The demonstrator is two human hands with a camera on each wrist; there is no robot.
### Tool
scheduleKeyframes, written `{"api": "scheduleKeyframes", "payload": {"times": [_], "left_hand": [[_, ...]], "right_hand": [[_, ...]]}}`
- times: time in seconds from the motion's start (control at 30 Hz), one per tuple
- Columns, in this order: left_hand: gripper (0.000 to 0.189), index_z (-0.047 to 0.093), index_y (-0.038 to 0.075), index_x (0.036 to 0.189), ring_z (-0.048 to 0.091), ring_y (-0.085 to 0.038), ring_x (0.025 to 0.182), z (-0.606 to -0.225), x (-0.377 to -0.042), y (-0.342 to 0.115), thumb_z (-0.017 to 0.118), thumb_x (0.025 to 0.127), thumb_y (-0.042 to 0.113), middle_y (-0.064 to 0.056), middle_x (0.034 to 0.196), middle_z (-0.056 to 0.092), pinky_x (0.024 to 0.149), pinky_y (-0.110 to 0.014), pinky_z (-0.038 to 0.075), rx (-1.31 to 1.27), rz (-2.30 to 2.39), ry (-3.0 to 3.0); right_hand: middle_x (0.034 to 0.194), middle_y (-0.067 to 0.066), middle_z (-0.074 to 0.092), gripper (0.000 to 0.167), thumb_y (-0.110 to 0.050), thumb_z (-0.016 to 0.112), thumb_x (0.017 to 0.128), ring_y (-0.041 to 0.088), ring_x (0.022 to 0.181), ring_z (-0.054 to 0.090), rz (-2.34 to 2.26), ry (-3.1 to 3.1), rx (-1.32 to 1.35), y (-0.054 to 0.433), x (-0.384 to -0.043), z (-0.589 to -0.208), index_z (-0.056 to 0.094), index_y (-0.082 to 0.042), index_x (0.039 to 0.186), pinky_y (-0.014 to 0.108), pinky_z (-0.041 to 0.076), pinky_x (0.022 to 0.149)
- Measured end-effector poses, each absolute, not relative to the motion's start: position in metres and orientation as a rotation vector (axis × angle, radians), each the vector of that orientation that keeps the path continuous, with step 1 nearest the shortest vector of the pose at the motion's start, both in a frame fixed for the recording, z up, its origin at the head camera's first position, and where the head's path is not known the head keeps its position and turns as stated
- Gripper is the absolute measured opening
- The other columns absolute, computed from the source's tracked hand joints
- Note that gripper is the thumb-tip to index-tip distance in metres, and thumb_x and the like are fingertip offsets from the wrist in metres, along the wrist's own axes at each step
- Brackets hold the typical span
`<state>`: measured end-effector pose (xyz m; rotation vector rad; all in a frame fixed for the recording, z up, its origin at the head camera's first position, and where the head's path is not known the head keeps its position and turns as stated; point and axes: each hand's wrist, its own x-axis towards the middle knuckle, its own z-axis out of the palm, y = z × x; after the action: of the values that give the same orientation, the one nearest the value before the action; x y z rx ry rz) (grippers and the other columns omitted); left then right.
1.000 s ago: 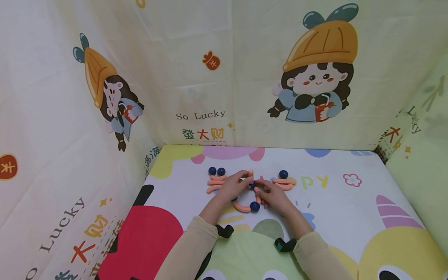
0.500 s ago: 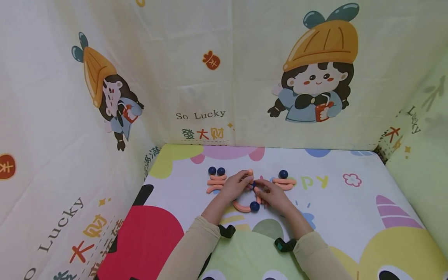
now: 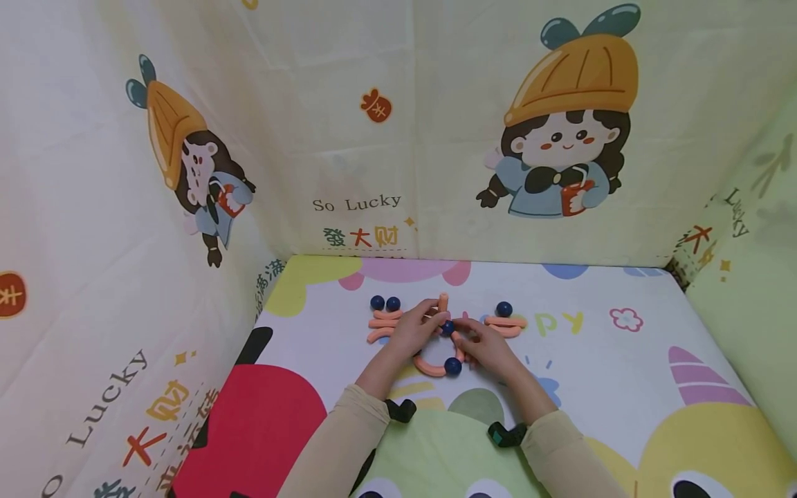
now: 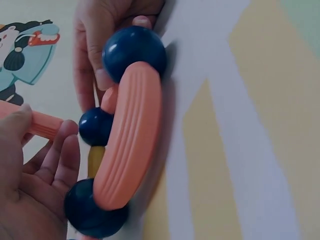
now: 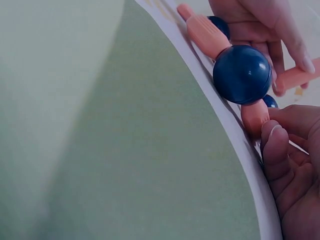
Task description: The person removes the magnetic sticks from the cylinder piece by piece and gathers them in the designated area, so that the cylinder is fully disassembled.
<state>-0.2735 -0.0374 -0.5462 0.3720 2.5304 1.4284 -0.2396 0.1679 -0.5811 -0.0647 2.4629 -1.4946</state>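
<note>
In the head view, my left hand pinches a straight orange rod between thumb and fingers; the left wrist view shows the ribbed rod too. My right hand pinches an orange connecting rod of a ring on the table. The ring is made of curved orange rods and dark blue balls. One blue ball of it sits between the two hands. Whether the left hand's rod touches that ball is unclear. Fingers hide part of the ring's far side.
Two blue balls and several orange rods lie left of the hands. To the right are another blue ball and orange rods. Printed cloth walls enclose the table's back and sides.
The left hand has shifted slightly left and back, and its rod now shows more above the fingers. The blue ball between the hands is more exposed. The right hand holds its place.
</note>
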Motion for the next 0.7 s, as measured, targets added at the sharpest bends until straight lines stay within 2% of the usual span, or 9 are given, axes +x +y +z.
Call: {"api": "scheduleKeyframes", "payload": {"times": [0.1,0.2,0.4,0.47,0.57,0.67,0.7], "left_hand": [[0.042,0.054,0.044,0.135,0.065,-0.01,0.101,-0.543,-0.273,-0.044,0.05,0.096,0.06,0.007,0.124,0.066,0.092,-0.04,0.052,0.389,1.34,2.608],[0.045,0.052,0.044,0.138,0.061,-0.014,0.105,-0.539,-0.273,-0.052,0.048,0.097,0.06,0.006,0.126,0.064,0.096,-0.043,0.049,0.426,1.25,2.684],[0.045,0.056,0.031,0.14,0.058,-0.013,0.095,-0.532,-0.268,-0.07,0.053,0.098,0.049,0.003,0.116,0.065,0.086,-0.034,0.051,0.526,1.13,2.798],[0.041,0.059,0.028,0.136,0.056,-0.014,0.092,-0.531,-0.265,-0.076,0.057,0.098,0.045,0.003,0.109,0.065,0.083,-0.033,0.049,0.561,1.111,2.833],[0.03,0.067,0.023,0.12,0.054,-0.014,0.084,-0.532,-0.26,-0.085,0.062,0.096,0.041,0.004,0.096,0.063,0.076,-0.031,0.047,0.553,1.093,2.873],[0.019,0.066,0.02,0.102,0.052,-0.014,0.077,-0.538,-0.256,-0.096,0.066,0.094,0.038,0.002,0.084,0.058,0.068,-0.028,0.044,0.519,1.06,2.906],[0.018,0.066,0.02,0.101,0.052,-0.014,0.077,-0.54,-0.254,-0.1,0.068,0.093,0.037,0.001,0.084,0.059,0.068,-0.028,0.044,0.516,1.051,2.917]], "right_hand": [[0.07,0.007,0.062,0.042,-0.033,0.066,0.095,0.023,0.054,0.058,-1.493,2.456,-0.056,0.168,-0.239,-0.581,0.056,-0.036,0.136,0.033,0.051,0.055],[0.075,0.007,0.063,0.042,-0.035,0.066,0.095,0.023,0.056,0.059,-1.486,2.45,-0.048,0.168,-0.239,-0.58,0.056,-0.038,0.136,0.033,0.051,0.056],[0.081,0.008,0.063,0.046,-0.039,0.066,0.094,0.023,0.059,0.059,-1.479,2.447,-0.044,0.168,-0.239,-0.579,0.055,-0.035,0.138,0.032,0.051,0.056],[0.081,0.007,0.063,0.044,-0.038,0.066,0.094,0.022,0.06,0.059,-1.468,2.462,-0.046,0.167,-0.239,-0.578,0.055,-0.037,0.137,0.031,0.05,0.057],[0.078,0.006,0.061,0.043,-0.037,0.066,0.094,0.022,0.059,0.057,-1.457,2.476,-0.047,0.167,-0.239,-0.578,0.055,-0.04,0.136,0.031,0.049,0.058],[0.073,0.007,0.06,0.043,-0.036,0.066,0.095,0.022,0.057,0.056,-1.451,2.473,-0.037,0.167,-0.238,-0.578,0.055,-0.04,0.136,0.03,0.048,0.056],[0.073,0.007,0.059,0.043,-0.036,0.067,0.094,0.022,0.057,0.056,-1.451,2.469,-0.031,0.166,-0.238,-0.578,0.055,-0.04,0.136,0.03,0.048,0.056]]}}
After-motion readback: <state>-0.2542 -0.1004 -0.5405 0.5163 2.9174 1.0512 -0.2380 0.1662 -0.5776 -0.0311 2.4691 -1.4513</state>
